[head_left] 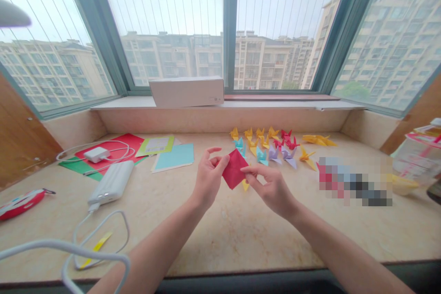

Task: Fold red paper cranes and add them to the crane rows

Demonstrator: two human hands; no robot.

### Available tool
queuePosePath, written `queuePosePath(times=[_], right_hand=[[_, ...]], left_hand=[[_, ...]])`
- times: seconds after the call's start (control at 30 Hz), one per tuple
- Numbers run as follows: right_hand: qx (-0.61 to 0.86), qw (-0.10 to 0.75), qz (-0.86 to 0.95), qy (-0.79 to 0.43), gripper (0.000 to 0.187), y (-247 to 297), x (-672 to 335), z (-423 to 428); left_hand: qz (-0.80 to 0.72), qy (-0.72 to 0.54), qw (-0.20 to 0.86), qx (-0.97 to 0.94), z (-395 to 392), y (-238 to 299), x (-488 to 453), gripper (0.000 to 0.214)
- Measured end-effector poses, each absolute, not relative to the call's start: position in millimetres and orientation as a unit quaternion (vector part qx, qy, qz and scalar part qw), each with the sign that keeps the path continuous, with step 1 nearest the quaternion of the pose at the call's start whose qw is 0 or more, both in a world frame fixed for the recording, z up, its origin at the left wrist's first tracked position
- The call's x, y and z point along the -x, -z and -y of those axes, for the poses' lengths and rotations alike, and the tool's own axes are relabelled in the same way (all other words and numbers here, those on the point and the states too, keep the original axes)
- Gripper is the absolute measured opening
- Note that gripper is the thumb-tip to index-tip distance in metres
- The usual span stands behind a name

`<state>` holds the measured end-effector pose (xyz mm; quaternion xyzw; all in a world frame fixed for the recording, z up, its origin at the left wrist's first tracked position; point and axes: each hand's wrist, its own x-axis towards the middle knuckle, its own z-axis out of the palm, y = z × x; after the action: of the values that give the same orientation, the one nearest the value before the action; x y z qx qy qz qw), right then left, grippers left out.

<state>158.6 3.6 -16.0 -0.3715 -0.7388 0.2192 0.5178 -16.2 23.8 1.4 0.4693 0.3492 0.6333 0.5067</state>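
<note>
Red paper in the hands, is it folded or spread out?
Folded, it seems: the red paper is a compact diamond, far smaller than the red sheet lying at left. Its layers are unclear.

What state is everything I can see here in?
Red paper: folded into a diamond shape, held up in both hands
Left hand: pinching the paper's edge
Right hand: pinching the opposite edge
Paper birds: folded, set out in loose rows
Coloured sheets: flat, overlapping
Power bank: lying down, cable plugged in
Charger: lying on a red sheet
White box: looks closed
Clear cup: upright
</note>
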Motion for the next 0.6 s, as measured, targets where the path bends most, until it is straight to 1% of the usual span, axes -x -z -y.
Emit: queuePosePath(times=[0.1,0.17,0.27,0.3,0.33,0.43,0.47,0.53,0.6], right_hand=[[0.372,0.523,0.736,-0.213,0.024,17,-156,-2],[0.377,0.528,0.733,-0.204,0.028,17,-157,-2],[0.384,0.516,0.740,-0.195,0.029,14,-161,-4],[0.385,0.509,0.744,-0.196,0.028,12,-164,-4],[0.384,0.502,0.749,-0.201,0.028,11,-166,-5],[0.370,0.476,0.765,-0.228,0.026,6,-172,-6],[0.364,0.465,0.772,-0.236,0.025,4,-175,-6],[0.361,0.446,0.783,-0.240,0.021,1,-179,-7],[0.362,0.440,0.787,-0.234,0.019,-1,-183,-7]], left_hand=[[-0.323,-0.619,0.550,-0.459,-22,-1,14,0.048],[-0.305,-0.604,0.564,-0.474,-20,-1,13,0.057],[-0.285,-0.603,0.543,-0.511,-19,1,12,0.072],[-0.282,-0.603,0.532,-0.523,-20,1,12,0.071],[-0.282,-0.597,0.525,-0.537,-20,1,12,0.065],[-0.293,-0.575,0.511,-0.568,-22,2,14,0.035],[-0.296,-0.573,0.507,-0.572,-23,2,14,0.033],[-0.292,-0.572,0.504,-0.578,-23,2,15,0.042],[-0.281,-0.566,0.505,-0.588,-21,2,15,0.060]])
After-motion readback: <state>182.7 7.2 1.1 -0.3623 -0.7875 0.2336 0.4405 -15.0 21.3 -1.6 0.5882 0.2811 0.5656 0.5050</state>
